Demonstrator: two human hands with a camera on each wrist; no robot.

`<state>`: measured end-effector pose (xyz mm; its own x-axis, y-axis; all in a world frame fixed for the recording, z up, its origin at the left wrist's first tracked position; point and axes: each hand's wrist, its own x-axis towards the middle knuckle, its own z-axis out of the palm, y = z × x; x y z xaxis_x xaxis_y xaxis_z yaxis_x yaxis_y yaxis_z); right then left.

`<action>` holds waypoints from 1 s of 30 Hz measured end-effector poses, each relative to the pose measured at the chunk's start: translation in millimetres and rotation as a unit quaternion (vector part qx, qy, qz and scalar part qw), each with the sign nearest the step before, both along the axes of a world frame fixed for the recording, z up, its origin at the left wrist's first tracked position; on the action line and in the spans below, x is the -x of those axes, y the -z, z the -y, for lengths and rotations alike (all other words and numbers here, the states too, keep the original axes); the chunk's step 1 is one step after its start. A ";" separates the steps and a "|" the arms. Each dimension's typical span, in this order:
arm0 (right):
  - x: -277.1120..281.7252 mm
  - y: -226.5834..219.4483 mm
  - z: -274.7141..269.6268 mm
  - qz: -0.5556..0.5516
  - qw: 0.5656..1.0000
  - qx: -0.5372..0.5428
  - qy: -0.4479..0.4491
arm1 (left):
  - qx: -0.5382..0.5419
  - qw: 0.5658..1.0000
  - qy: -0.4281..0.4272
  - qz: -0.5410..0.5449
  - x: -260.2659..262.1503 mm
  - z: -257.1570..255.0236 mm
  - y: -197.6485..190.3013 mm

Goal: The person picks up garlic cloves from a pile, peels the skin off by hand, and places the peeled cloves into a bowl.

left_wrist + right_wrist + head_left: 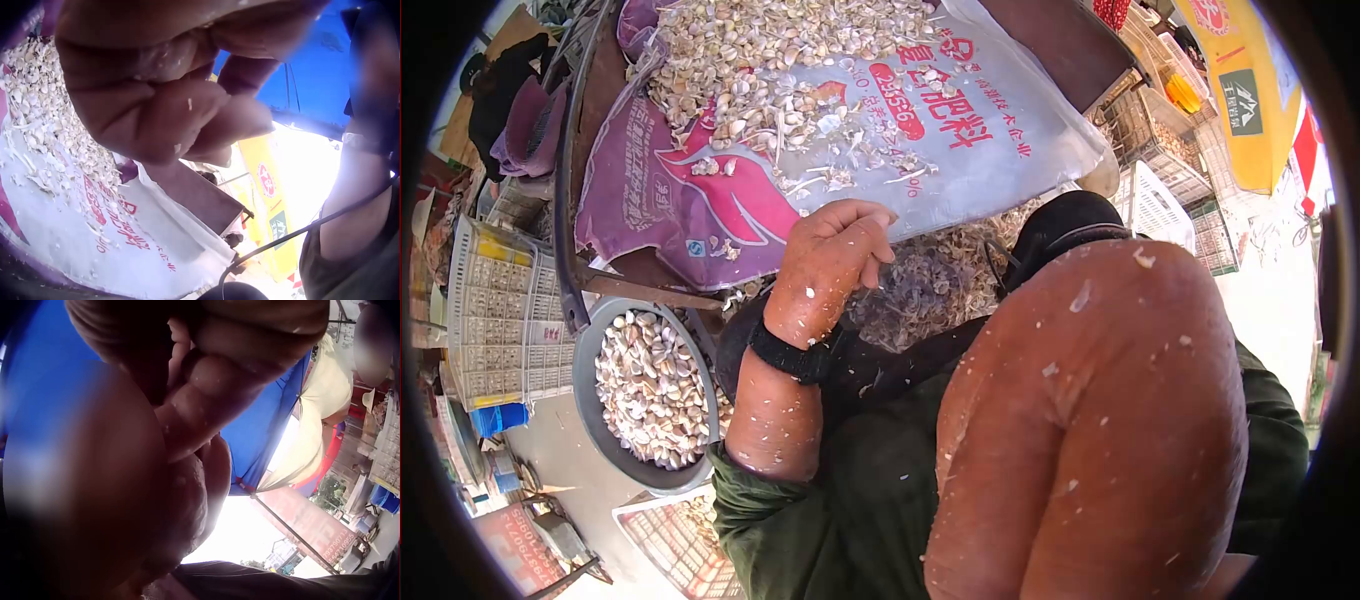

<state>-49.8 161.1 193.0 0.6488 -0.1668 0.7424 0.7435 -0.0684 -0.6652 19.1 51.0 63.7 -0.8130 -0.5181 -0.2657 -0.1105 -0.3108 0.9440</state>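
Note:
In the head view my left hand (835, 250), a black strap at its wrist, hovers by the near edge of a printed plastic sack (1020, 110). Its fingers are loosely curled, with nothing visible in them, and bits of skin cling to it. The left wrist view shows the same curled fingers (181, 119) close up. A heap of garlic cloves (740, 70) lies on the sack. My right arm (1090, 400) is folded sharply, elbow forward, its hand outside the head view. In the right wrist view the right hand (212, 394) has bent fingers; I cannot tell whether they hold anything.
A grey tub (585, 385) of garlic cloves stands at the left, beside stacked white crates (505, 320). Another crate (675, 545) lies below it. Papery garlic skins (930, 285) pile up under the sack's near edge. More crates (1155, 140) stand at the right.

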 end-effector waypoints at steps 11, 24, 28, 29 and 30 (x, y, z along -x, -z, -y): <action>93.4 44.4 46.7 -0.209 0.890 -0.037 0.404 | -0.234 0.957 -0.033 -0.169 1.6 12.2 13.0; 233.6 226.3 234.6 -0.656 0.358 0.304 0.591 | -0.323 0.937 -0.082 -0.104 -2.4 47.3 63.6; 234.6 239.4 227.6 -0.671 0.370 0.218 0.605 | -0.296 0.943 -0.108 -0.110 0.4 46.7 64.6; 238.7 240.4 224.9 -0.679 0.369 0.189 0.606 | -0.294 0.943 -0.106 -0.112 1.8 46.5 65.5; 239.3 234.5 220.3 -0.700 0.367 0.257 0.556 | -0.295 0.942 -0.115 -0.109 3.3 45.5 66.9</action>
<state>-289.1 -59.1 -41.5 0.1972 -0.9778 -0.0702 -0.9802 -0.1956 -0.0295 15.8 5.5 -3.3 -0.7659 -0.5018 -0.4020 0.2012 -0.7808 0.5915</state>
